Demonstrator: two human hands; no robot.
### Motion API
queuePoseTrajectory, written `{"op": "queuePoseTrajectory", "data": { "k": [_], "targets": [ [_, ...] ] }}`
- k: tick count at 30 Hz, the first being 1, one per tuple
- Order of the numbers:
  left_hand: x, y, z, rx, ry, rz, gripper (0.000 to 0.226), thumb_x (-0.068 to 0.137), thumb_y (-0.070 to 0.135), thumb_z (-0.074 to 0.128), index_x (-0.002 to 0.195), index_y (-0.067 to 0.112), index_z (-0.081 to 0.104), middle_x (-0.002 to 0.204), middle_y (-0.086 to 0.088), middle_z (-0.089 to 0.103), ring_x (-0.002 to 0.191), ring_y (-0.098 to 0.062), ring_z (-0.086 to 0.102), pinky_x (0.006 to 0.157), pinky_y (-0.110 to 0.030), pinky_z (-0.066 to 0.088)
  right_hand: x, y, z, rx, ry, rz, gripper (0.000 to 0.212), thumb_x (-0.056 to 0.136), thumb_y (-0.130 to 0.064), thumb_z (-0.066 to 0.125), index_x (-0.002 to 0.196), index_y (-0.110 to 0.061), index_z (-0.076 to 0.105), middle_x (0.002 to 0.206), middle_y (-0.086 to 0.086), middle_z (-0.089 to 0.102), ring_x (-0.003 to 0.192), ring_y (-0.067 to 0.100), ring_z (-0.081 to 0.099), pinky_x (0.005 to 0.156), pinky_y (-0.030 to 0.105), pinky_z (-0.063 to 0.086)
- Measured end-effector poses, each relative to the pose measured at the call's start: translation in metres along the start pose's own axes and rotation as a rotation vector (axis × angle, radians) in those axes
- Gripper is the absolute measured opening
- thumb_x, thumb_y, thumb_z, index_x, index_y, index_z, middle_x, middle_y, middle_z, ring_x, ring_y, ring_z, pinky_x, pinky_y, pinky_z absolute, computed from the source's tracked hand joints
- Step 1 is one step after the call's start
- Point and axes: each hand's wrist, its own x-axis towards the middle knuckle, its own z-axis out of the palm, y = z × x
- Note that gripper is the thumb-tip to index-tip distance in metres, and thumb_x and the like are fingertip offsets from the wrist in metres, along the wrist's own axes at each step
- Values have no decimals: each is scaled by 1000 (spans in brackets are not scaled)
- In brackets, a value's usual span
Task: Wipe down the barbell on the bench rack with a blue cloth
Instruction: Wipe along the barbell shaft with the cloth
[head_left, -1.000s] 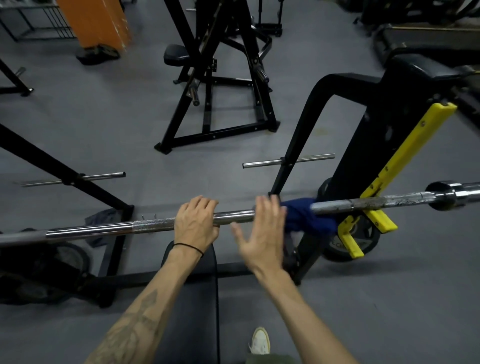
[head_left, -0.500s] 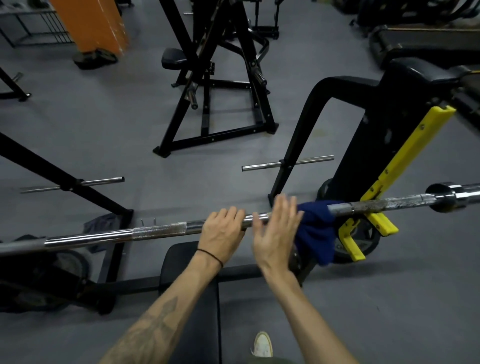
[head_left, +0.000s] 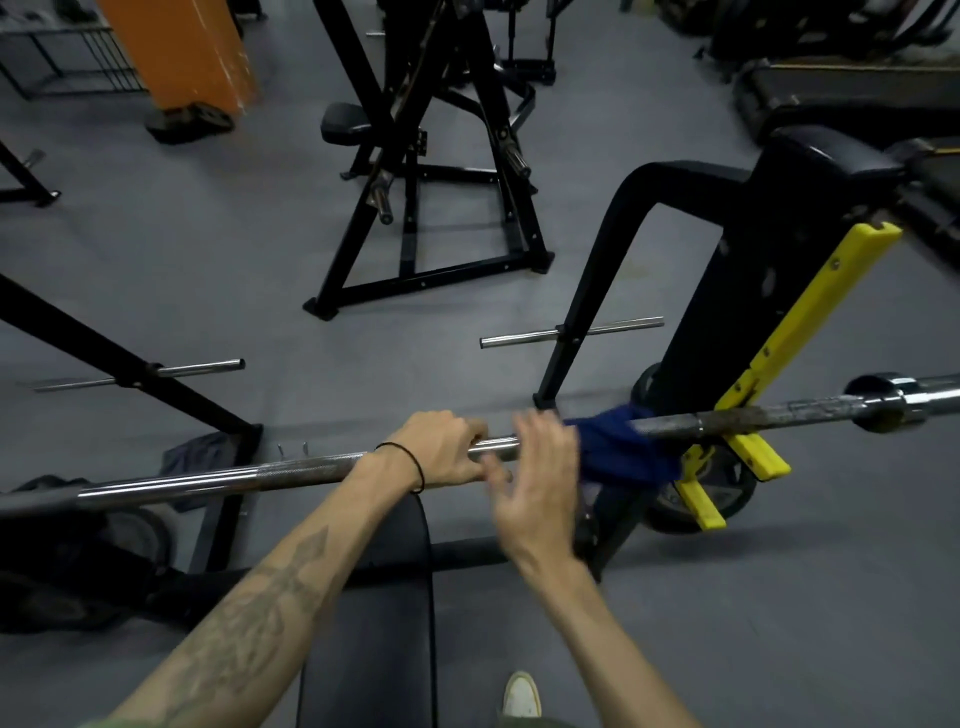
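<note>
while left hand (head_left: 441, 449) grips the chrome barbell (head_left: 291, 474), right hand (head_left: 540, 480) spread beside blue cloth (head_left: 623, 452).

Dim gym light, wide-angle edge warp, right hand (head_left: 540, 483) motion-blurred.

Left hand (head_left: 441, 452): a second ago gripping the barbell (head_left: 291, 473) left of the bench pad; since slid right along the bar, now just beside the right hand, fingers curled over the shaft.

Right hand (head_left: 540, 483): fingers earlier straight and upright against the bar; now blurred, spread and loosely bent, palm toward the blue cloth (head_left: 623, 452).

Blue cloth: earlier bunched on the bar left of the yellow hook (head_left: 748, 452); half a second ago hanging lower in a longer drape; now further right, draped over the bar and close to the hook.
</note>
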Motion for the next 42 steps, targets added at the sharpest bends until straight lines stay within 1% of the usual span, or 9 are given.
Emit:
{"op": "queuePoseTrajectory", "data": {
  "k": [4, 11, 15, 18, 25, 31, 35, 39, 42],
  "targets": [
    [-14, -13, 9, 79, 217, 54, 87, 77, 91, 18, 112, 23, 60, 111, 1, 70, 103, -25, 66, 81, -36, 47, 9, 38, -25, -150, -181, -413, 68, 107, -55, 33, 156, -8, 41, 160, 11, 41, 149, 27, 37, 125, 44, 23],
    [-12, -12, 21, 19, 477, 34, 63, 103, 60, 26, 122, 13, 63, 107, -4, 67, 95, -25, 63, 79, -41, 51, 18, 51, -29, -82, 127, 150, 73, 108, -56, 23, 150, -1, 47, 157, 15, 44, 152, 30, 29, 128, 47, 11],
    [-12, -13, 26, 47, 590, -15, 53, 104, 50, 35, 120, 9, 65, 105, -6, 68, 93, -27, 64, 74, -41, 51, -4, 4, -4, -57, -120, -237, 68, 107, -55, 30, 153, -6, 44, 161, 12, 39, 153, 26, 29, 128, 44, 13],
    [-15, -15, 26, 38, 607, -36, 52, 103, 48, 37, 121, 8, 65, 107, -7, 69, 94, -27, 65, 74, -40, 51, 17, 64, -39, -211, -184, -451, 63, 108, -50, 34, 156, -9, 40, 160, 11, 41, 149, 28, 38, 125, 45, 24],
    [-13, -8, 26, 93, 633, -55, 45, 101, 43, 41, 117, 8, 65, 108, -8, 67, 96, -28, 63, 75, -41, 49, 16, 43, -30, -85, 61, 115, 72, 106, -58, 26, 149, -5, 47, 156, 14, 46, 152, 30, 29, 128, 47, 11],
    [-15, -12, 27, 52, 624, -95, 53, 100, 47, 41, 122, 6, 65, 121, -11, 67, 109, -29, 64, 83, -41, 51, 4, 29, -18, -150, -183, -412, 63, 107, -49, 36, 157, -9, 39, 162, 9, 38, 153, 23, 30, 125, 46, 23],
    [-15, -10, 23, 65, 609, -107, 54, 100, 49, 41, 125, 6, 62, 126, -13, 65, 115, -29, 61, 87, -42, 51, 25, 104, -70, -231, -87, -205, 64, 108, -50, 29, 157, -8, 38, 162, 9, 38, 154, 23, 29, 127, 44, 18],
    [-15, -6, 23, 96, 590, -99, 51, 101, 47, 38, 123, 7, 61, 123, -11, 64, 114, -30, 60, 86, -42, 51, 16, 61, -42, -83, 30, 78, 74, 106, -59, 25, 157, -5, 36, 166, 9, 30, 158, 22, 16, 129, 41, 5],
    [-15, -7, 25, 86, 576, -123, 53, 102, 48, 38, 126, 6, 62, 126, -12, 65, 117, -29, 60, 88, -43, 50, -6, 13, -11, -50, -108, -135, 73, 106, -54, 33, 160, -6, 27, 170, 9, 20, 159, 22, 11, 129, 42, 3]
  ]
}}
